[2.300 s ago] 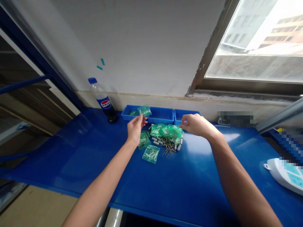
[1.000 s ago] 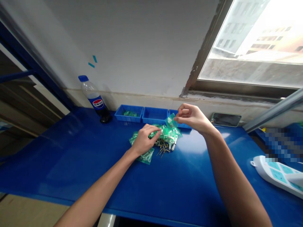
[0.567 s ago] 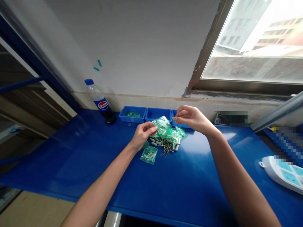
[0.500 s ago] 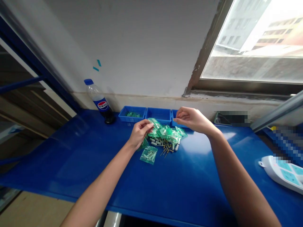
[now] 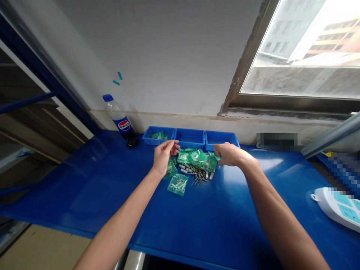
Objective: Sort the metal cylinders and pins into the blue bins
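Note:
A pile of small green plastic bags [image 5: 197, 156] lies on the blue table [image 5: 197, 225], with loose metal pins and small cylinders [image 5: 198, 173] at its near edge. My left hand [image 5: 162, 156] hovers over the pile's left side with its fingers apart and nothing in them. A green bag [image 5: 170, 168] lies just under it. My right hand [image 5: 229, 154] is down at the pile's right edge, fingers curled onto a green bag [image 5: 211, 162]. One more filled bag [image 5: 178, 183] lies alone nearer to me.
Three blue trays stand in a row by the wall: the left one [image 5: 149, 139] holds green bags, then the middle [image 5: 189, 143] and right [image 5: 222, 135] ones. A cola bottle [image 5: 121, 120] stands to their left. A white device [image 5: 336, 207] lies at the far right.
My left hand has let go of the bag it was lifting and opened its fingers. My right hand has dropped from above the pile onto its right edge.

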Action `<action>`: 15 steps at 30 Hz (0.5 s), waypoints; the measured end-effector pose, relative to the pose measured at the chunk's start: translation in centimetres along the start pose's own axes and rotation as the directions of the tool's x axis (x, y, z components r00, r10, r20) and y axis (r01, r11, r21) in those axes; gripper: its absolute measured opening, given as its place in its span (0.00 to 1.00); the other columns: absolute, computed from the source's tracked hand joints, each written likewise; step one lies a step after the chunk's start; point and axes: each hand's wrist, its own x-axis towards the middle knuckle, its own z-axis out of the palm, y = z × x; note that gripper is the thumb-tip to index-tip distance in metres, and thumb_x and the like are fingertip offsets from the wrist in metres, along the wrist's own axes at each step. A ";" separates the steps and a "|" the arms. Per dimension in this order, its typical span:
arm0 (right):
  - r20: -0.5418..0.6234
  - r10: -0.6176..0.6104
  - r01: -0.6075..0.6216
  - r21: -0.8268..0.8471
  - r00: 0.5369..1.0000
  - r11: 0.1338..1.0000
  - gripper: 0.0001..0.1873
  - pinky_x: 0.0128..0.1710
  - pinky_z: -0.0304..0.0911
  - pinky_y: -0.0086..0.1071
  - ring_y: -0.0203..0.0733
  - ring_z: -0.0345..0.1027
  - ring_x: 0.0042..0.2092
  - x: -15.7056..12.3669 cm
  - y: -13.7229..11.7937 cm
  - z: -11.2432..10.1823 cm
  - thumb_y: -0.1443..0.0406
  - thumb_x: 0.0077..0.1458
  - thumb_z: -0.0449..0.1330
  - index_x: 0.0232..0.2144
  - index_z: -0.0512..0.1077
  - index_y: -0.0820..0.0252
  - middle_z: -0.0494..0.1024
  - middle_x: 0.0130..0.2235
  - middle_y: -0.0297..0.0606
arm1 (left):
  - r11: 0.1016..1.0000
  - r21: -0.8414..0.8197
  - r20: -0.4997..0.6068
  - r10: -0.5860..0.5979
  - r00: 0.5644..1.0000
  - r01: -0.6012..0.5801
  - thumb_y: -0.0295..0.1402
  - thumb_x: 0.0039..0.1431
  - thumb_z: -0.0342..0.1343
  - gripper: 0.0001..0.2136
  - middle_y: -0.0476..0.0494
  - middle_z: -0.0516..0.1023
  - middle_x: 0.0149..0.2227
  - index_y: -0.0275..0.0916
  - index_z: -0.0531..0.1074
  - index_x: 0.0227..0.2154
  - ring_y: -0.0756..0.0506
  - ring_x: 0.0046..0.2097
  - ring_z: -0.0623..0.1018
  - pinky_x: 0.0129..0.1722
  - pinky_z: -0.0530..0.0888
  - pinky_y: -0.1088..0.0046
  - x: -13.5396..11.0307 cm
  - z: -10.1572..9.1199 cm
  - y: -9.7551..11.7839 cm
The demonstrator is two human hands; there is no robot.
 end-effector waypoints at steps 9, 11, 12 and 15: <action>-0.316 0.018 0.003 0.068 0.949 0.998 0.14 0.33 0.65 0.34 0.49 0.79 0.37 -1.9 0.4 -2.6 0.72 0.51 0.61 0.39 0.78 0.54 0.84 0.37 0.42 | 0.972 0.183 0.173 0.114 0.978 -0.146 0.45 0.62 0.62 0.15 0.43 0.83 0.31 0.37 0.83 0.36 0.47 0.30 0.78 0.33 0.73 0.71 -1.0 0.8 -0.1; -0.393 -0.027 0.136 0.255 0.919 0.957 0.11 0.35 0.69 0.35 0.48 0.80 0.38 -2.7 -0.9 -3.4 0.70 0.53 0.62 0.39 0.78 0.55 0.85 0.36 0.42 | 0.962 0.208 0.218 0.133 0.967 -0.179 0.45 0.63 0.62 0.15 0.41 0.84 0.33 0.37 0.83 0.38 0.46 0.32 0.79 0.34 0.75 0.70 -1.3 0.9 0.0; -0.409 -0.041 0.216 0.390 0.912 0.895 0.09 0.36 0.71 0.35 0.48 0.81 0.38 -3.0 -1.6 -3.7 0.67 0.54 0.63 0.39 0.78 0.55 0.85 0.36 0.42 | 0.956 0.219 0.244 0.140 0.960 -0.195 0.45 0.63 0.62 0.15 0.41 0.84 0.35 0.38 0.83 0.39 0.45 0.34 0.80 0.36 0.75 0.69 -1.5 0.9 0.2; -0.378 -0.102 0.350 0.677 0.920 0.648 0.14 0.34 0.73 0.37 0.48 0.81 0.36 -3.0 -3.8 -3.8 0.58 0.53 0.68 0.41 0.78 0.58 0.85 0.34 0.42 | 0.945 0.239 0.342 0.135 0.930 -0.225 0.45 0.62 0.64 0.15 0.40 0.85 0.37 0.38 0.82 0.40 0.43 0.37 0.81 0.38 0.75 0.68 -2.0 1.2 0.7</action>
